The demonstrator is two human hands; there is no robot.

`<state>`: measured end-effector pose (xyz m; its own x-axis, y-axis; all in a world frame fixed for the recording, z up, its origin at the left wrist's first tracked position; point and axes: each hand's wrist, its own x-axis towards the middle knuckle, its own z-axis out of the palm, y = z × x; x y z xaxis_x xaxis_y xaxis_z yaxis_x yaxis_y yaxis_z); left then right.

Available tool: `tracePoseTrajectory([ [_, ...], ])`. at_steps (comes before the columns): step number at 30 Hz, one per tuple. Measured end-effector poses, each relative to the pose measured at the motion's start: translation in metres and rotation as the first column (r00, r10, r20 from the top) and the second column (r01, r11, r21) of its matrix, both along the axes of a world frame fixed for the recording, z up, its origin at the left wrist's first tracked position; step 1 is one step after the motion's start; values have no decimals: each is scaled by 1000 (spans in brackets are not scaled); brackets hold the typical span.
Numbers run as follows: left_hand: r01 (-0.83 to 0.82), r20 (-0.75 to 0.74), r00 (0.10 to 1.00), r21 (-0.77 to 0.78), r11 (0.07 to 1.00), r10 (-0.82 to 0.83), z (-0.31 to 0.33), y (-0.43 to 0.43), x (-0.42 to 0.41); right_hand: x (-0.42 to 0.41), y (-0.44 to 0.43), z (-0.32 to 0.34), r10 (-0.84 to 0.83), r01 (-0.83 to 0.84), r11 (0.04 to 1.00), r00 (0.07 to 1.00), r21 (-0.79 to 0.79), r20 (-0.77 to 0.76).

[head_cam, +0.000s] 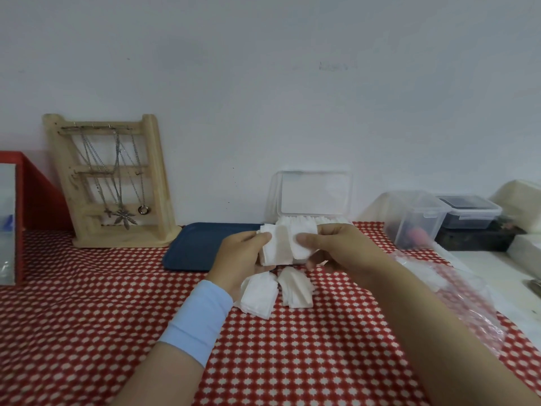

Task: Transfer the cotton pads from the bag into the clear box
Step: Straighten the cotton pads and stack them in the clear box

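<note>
While pinched between both hands over the middle of the cloth-covered table (87,317), poised just short of the clear box (314,197): a small stack of cotton pads (278,247). Clamped at its left edge by the left hand (237,259), thumb on top and fingers curled beneath. Clamped at its right edge by the right hand (336,247), thumb pressed flat on the upper pad. Held roughly level, long side running left to right, parallel to the box's front wall.

Directly beyond the fingertips, toward the table's back edge and against the wall: box with lid tipped up, already lined with a row of white pads standing on edge. Right hand judged the nearer to the opening. Likely next: a short push forward and a turn onto edge to slot the stack in.

Just below the hands, toward the near edge: two loose heaps of pads (260,297) lying on the table, yet to be moved. At the right edge, beside the right forearm: crumpled clear bag (456,291), contents hard to make out. Left of the box, a dark blue tray (190,247). Farther left along the back edge, a wooden stand (114,183) hung with necklaces (117,177). Toward the back right corner, lidded plastic containers (415,218).
</note>
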<state>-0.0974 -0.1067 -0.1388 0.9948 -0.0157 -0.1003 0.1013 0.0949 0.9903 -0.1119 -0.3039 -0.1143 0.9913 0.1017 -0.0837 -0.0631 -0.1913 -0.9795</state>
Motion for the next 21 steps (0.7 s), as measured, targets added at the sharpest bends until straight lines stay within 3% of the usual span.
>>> tracePoseTrajectory([
  [7, 116, -44, 992, -112, 987, -122, 0, -6, -3, -7, 15, 7, -28, 39, 995, 992, -87, 126],
  [15, 231, -55, 969, -155, 961, -242, 3, -8, -5, -1, 18, -1, -109, 220, 876, 957, -430, 268],
  [19, 344, 15, 939, -50, 938, -344, 1, -6, -7, 3, 15, -1, -134, 258, 829, 953, -495, 272],
  [21, 330, 19, 944, -6, 944, -330, -1, -2, -5, 2, 13, 0, -129, 197, 871, 976, -450, 178],
])
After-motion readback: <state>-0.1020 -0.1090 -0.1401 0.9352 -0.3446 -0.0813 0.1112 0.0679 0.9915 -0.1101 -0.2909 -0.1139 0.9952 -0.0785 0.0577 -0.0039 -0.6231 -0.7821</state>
